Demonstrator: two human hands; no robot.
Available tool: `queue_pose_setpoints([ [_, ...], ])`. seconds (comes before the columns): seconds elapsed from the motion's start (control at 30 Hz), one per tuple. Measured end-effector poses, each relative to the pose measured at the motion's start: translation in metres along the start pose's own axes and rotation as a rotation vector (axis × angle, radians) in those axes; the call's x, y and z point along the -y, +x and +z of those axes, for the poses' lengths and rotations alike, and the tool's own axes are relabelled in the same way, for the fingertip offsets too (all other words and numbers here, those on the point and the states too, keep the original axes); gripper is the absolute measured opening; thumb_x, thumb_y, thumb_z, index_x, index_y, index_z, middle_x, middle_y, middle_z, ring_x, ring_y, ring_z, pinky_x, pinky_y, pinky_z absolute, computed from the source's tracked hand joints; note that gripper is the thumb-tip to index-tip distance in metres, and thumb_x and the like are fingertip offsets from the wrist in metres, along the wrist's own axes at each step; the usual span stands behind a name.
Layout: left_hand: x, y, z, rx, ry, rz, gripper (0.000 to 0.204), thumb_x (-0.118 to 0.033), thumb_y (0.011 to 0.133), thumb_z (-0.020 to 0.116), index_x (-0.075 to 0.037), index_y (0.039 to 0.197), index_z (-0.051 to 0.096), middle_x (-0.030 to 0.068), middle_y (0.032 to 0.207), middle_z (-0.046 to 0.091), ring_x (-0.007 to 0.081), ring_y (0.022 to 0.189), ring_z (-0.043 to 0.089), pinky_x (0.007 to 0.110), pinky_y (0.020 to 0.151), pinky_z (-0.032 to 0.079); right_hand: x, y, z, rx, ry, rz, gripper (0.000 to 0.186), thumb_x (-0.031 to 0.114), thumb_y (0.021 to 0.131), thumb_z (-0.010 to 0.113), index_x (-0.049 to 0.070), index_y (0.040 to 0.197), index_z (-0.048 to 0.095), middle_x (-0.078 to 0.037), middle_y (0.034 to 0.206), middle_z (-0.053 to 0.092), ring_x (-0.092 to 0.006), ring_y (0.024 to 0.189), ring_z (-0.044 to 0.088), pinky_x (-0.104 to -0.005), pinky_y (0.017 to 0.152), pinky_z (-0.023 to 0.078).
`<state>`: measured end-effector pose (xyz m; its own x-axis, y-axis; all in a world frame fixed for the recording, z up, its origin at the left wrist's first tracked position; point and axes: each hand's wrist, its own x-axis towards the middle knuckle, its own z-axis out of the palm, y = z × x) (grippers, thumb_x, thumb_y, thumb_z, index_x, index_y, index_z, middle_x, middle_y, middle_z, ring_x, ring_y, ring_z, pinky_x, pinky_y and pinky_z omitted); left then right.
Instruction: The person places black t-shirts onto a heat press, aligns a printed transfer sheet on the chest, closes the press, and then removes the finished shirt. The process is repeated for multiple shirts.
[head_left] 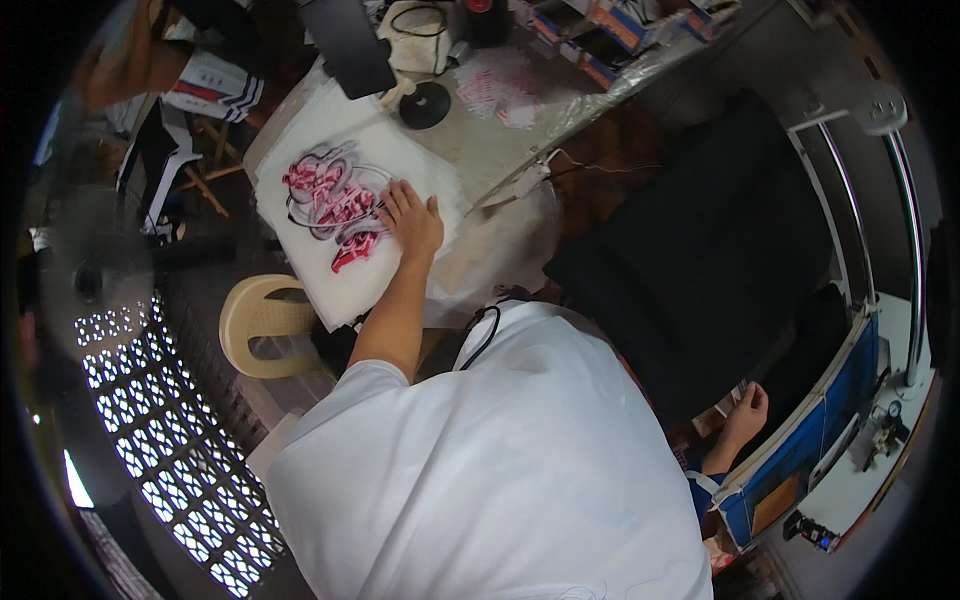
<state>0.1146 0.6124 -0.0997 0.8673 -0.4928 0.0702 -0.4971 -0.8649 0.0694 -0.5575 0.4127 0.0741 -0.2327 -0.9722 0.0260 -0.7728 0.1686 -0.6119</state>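
Observation:
My left hand [412,220] lies flat with its fingers spread on a large white sheet [390,140]. Its fingertips touch the right edge of a red, black and grey printed design [345,200]. The sheet appears to rest on others at the corner of the table. Far off to the right, my right hand [744,412] is held with fingers curled together, beside the lower edge of a large black cloth [690,260]. Anything inside those fingers is hidden. Part of that forearm is covered by the corner of a blue-sided frame [820,430].
A black round-based stand [425,106], scattered red-and-white paper pieces [498,88] and cardboard boxes [610,35] occupy the table's far side. A beige plastic chair [235,325] stands left. Metal bars [908,240] rise at right. Another person's striped shorts [215,85] show at upper left.

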Motion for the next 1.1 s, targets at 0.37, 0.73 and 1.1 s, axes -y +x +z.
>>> queue_pose_setpoints([
  [0.37, 0.108, 0.018, -0.040, -0.191, -0.887, -0.482, 0.042, -0.016, 0.106, 0.045, 0.007, 0.137, 0.059, 0.0270, 0.141, 0.062, 0.0379, 0.131, 0.060, 0.044, 0.115, 0.044, 0.102, -0.024, 0.023, 0.112, 0.037, -0.289, 0.022, 0.020, 0.102, 0.071, -0.001, 0.109, 0.074, -0.008, 0.097, 0.074, -0.0143, 0.089, 0.068, -0.0286, 0.081, 0.054],
  [0.73, -0.065, -0.054, -0.345, -0.522, -0.566, 0.253, 0.040, -0.003, 0.103, 0.050, 0.002, 0.140, 0.063, 0.0216, 0.141, 0.066, 0.0363, 0.124, 0.067, 0.042, 0.105, 0.051, 0.224, -0.028, 0.035, 0.468, 0.481, -0.483, 0.015, 0.011, 0.098, 0.072, 0.000, 0.107, 0.075, -0.009, 0.099, 0.075, -0.0197, 0.091, 0.071, -0.0317, 0.082, 0.056],
  [1.1, -0.326, -0.233, -0.240, 0.736, -0.879, 1.352, 0.058, -0.022, 0.102, 0.066, 0.004, 0.151, 0.049, 0.0267, 0.150, 0.056, 0.0412, 0.143, 0.050, 0.043, 0.118, 0.040, 0.104, 0.001, 0.078, 0.439, 1.033, 0.324, 0.031, 0.013, 0.098, 0.071, -0.001, 0.126, 0.066, -0.007, 0.107, 0.072, -0.0175, 0.090, 0.070, -0.0345, 0.080, 0.057],
])
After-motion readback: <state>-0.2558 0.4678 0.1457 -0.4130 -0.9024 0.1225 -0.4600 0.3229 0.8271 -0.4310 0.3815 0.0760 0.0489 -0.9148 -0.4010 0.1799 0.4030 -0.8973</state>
